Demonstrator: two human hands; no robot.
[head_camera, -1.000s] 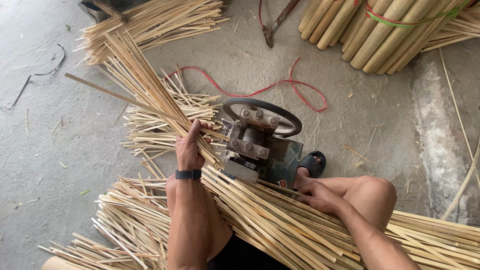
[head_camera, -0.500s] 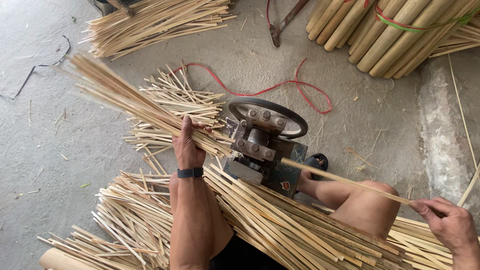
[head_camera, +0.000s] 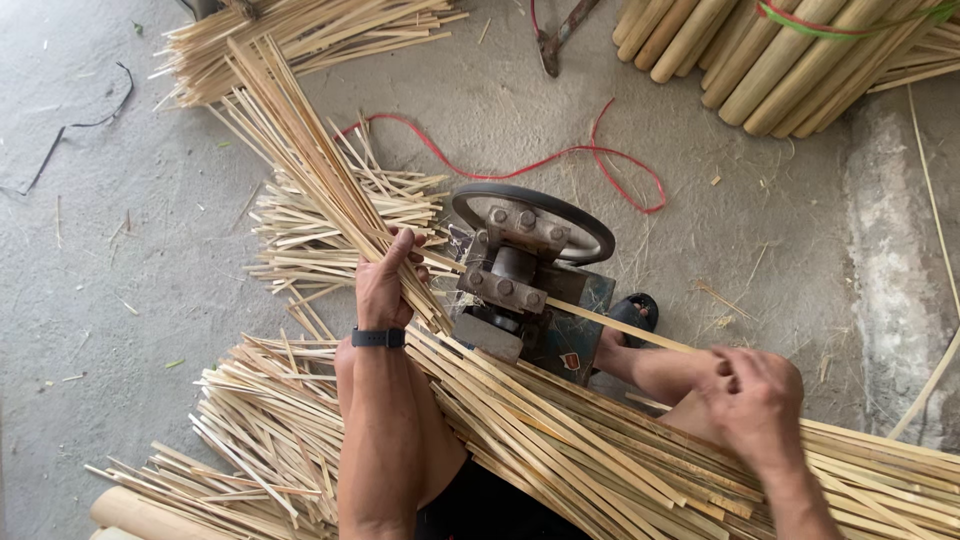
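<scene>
Step in hand, as judged: pulling one bamboo strip (head_camera: 620, 325) through the small splitting machine (head_camera: 525, 285) on the concrete floor (head_camera: 150, 270).

Left hand (head_camera: 385, 285): fingers closed around a fanned bundle of strips (head_camera: 300, 160), held against the machine's left side, just beside its bolted head. A dark wristband (head_camera: 378, 337) sits on that wrist.

Right hand (head_camera: 750, 400): fingers pinched on the far end of the single strip, which runs from the machine's right side to the hand, across the person's bare leg (head_camera: 650, 370).

A sandalled foot (head_camera: 632, 312) rests against the machine base. A thick layer of long strips (head_camera: 560, 440) lies across the lap, and short offcuts (head_camera: 320, 230) are piled left of the machine. Round bamboo poles (head_camera: 760, 50) tied with green band lie at upper right; a red cord (head_camera: 560, 155) loops on the floor behind the machine.

Judgement on next move: it calls for a straight, even draw along the strip's own line, with the bundle held steady so only one strip feeds. Risk: a sideways pull could snap or jam the strip.
</scene>
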